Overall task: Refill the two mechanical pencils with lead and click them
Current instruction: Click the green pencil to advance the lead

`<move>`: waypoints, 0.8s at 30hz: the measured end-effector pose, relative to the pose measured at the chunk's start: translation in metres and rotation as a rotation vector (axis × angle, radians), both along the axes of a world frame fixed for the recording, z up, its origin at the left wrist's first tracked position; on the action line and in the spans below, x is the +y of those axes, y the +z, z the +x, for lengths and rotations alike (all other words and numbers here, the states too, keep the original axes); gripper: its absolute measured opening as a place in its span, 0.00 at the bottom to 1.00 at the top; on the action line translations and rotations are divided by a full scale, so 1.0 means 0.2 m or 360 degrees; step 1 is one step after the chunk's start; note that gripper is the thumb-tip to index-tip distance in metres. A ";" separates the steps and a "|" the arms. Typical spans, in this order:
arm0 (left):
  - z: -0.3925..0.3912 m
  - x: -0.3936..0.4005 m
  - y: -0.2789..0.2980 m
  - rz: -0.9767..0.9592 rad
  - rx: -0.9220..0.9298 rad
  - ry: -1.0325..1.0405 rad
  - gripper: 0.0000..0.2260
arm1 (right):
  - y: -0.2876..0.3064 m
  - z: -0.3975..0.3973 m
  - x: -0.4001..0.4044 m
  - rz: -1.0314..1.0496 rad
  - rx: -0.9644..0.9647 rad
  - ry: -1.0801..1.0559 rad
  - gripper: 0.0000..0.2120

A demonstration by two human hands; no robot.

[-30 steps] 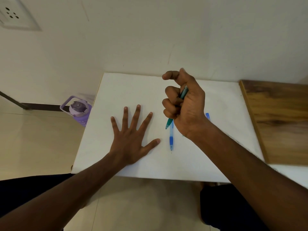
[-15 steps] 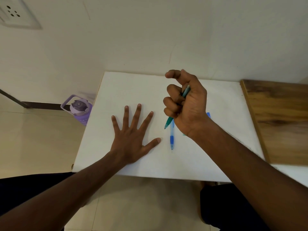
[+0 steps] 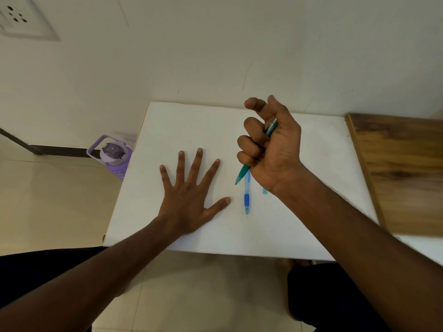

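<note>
Your right hand [image 3: 273, 149] is making the grip: its lower three fingers are curling tightly round the green mechanical pencil [image 3: 244, 173], while the forefinger is hooking loosely above them and the thumb is standing up behind. The pencil is slanting through your fist, its top end poking out at about 1 o'clock beside the base of the thumb and its pointed tip coming out below the little finger toward 7 o'clock. That tip is hanging just above the tabletop [image 3: 323, 164], and whether it is touching the surface cannot be told.

Directly at 6 o'clock from the fist, the blue mechanical pencil [image 3: 246, 196] is lying flat on the tabletop, running almost straight toward you with its thin tip nearest to you; its far end is disappearing behind the green pencil and your hand. A small pale-teal piece [image 3: 265, 191] is showing at the edge of your right wrist, too hidden to identify.

At 9 o'clock from the pencils, your left hand [image 3: 189, 197] is lying palm down on the tabletop with its fingers spread straight, holding nothing, and its thumb is pointing toward the blue pencil without touching it.

Farther out, a wooden board [image 3: 402, 171] is sitting at 3 o'clock, and a purple water jug [image 3: 115, 156] is standing on the floor at 9 o'clock beside the tabletop's edge.
</note>
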State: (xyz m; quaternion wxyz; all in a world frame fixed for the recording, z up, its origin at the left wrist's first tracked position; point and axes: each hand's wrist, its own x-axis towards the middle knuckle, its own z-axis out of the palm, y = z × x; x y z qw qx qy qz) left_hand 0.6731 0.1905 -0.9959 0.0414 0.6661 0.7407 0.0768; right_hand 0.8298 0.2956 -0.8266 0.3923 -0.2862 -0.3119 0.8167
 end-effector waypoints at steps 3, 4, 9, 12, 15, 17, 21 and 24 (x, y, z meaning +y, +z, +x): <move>0.00 0.00 0.00 -0.0011 0.0005 0.0003 0.44 | -0.01 0.00 0.00 -0.0003 -0.0027 -0.0023 0.15; 0.00 0.00 0.01 -0.0016 0.0005 0.0004 0.44 | 0.00 0.00 0.00 -0.0008 -0.0011 -0.0008 0.16; 0.00 0.00 0.02 -0.0042 -0.0002 0.0004 0.44 | 0.00 -0.01 0.00 0.0019 -0.0092 0.0001 0.16; 0.00 -0.01 0.03 -0.0066 -0.0002 0.0008 0.43 | -0.01 -0.02 -0.01 0.0031 -0.0080 0.0014 0.18; 0.01 -0.01 0.04 -0.0082 -0.0006 0.0008 0.44 | 0.00 -0.01 0.00 0.0019 -0.0009 0.0071 0.24; 0.01 -0.01 0.05 -0.0090 -0.0013 0.0006 0.44 | 0.00 0.00 0.00 0.0011 0.0005 0.0059 0.21; 0.01 -0.01 0.05 -0.0102 -0.0009 0.0004 0.44 | 0.00 -0.01 -0.01 -0.0029 0.0010 -0.0004 0.16; 0.01 -0.01 0.05 -0.0102 -0.0008 0.0007 0.44 | 0.00 -0.01 -0.01 -0.0034 0.0045 0.0004 0.17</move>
